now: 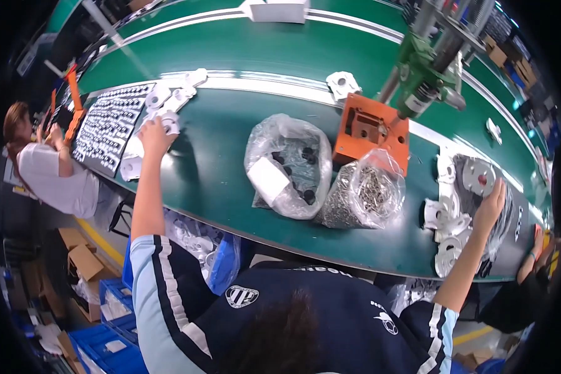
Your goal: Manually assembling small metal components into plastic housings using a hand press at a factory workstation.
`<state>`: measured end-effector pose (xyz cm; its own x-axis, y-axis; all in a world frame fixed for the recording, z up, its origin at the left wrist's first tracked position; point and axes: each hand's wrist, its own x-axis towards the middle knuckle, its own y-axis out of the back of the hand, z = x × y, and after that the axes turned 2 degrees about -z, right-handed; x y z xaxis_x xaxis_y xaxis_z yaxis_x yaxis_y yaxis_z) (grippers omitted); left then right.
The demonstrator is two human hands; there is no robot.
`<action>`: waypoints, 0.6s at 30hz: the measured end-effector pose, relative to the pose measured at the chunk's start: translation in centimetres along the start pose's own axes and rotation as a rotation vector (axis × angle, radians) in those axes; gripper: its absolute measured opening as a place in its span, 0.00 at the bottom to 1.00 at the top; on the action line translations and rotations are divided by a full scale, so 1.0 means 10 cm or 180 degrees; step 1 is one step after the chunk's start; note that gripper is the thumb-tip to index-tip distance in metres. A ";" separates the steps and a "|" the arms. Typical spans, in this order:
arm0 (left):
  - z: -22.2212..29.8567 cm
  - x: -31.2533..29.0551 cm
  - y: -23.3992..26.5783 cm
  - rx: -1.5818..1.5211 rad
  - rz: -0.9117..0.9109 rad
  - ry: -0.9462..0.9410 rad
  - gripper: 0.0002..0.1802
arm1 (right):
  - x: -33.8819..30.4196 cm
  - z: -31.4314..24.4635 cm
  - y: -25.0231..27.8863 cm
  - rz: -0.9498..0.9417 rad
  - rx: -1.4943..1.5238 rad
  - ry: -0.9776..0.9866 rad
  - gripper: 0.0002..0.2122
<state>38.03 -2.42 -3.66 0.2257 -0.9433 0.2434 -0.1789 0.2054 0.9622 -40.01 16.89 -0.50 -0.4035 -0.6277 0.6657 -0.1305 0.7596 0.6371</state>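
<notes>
My left hand (154, 134) reaches far out to the left and grips a white plastic part (169, 121) from a cluster of white parts (174, 93) on the green bench (218, 168). My right hand (491, 204) stretches to the right, its fingers resting on a round grey metal flange (478, 176). White brackets (445, 221) lie piled just left of that hand. Whether the right hand grips the flange is unclear.
An orange fixture (371, 131) stands under a green press tool (421, 68). Two clear bags hold black parts (290, 165) and small metal screws (363, 193). A tray of small parts (109, 124) lies at the left. Another person (50, 168) works at the left; someone's arm (530, 262) is at the right. Blue crates (106, 324) stand below.
</notes>
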 end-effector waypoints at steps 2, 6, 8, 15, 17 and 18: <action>-0.06 0.01 0.03 -0.0373 -0.0031 -0.0022 0.22 | -0.04 -0.33 0.05 0.0050 -0.0954 0.0321 0.24; 0.45 -0.25 0.41 -0.2479 0.0391 -0.0311 0.12 | -0.27 -1.02 0.03 -0.0603 0.4696 -0.1481 0.12; 0.99 -0.71 0.85 -0.4193 -0.0401 -0.0261 0.09 | -0.36 -2.21 0.07 -0.0589 0.4049 -0.2543 0.11; 2.34 -2.00 1.72 -0.7132 -0.2367 -0.1610 0.18 | -0.59 -3.10 0.03 -0.2044 0.4402 0.0046 0.06; 2.38 -2.01 1.71 -0.7620 -0.3026 -0.1688 0.20 | -0.58 -3.11 0.00 -0.1800 0.4222 0.0315 0.07; 2.40 -2.07 1.60 -0.7271 -0.2672 -0.1782 0.23 | -0.58 -3.11 0.00 -0.1570 0.4031 0.0581 0.08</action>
<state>7.51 14.18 3.73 -0.5293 -0.8112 0.2485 0.6521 -0.5764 -0.4925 -9.52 15.20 7.73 0.0365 -0.8142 0.5795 -0.9948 0.0258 0.0990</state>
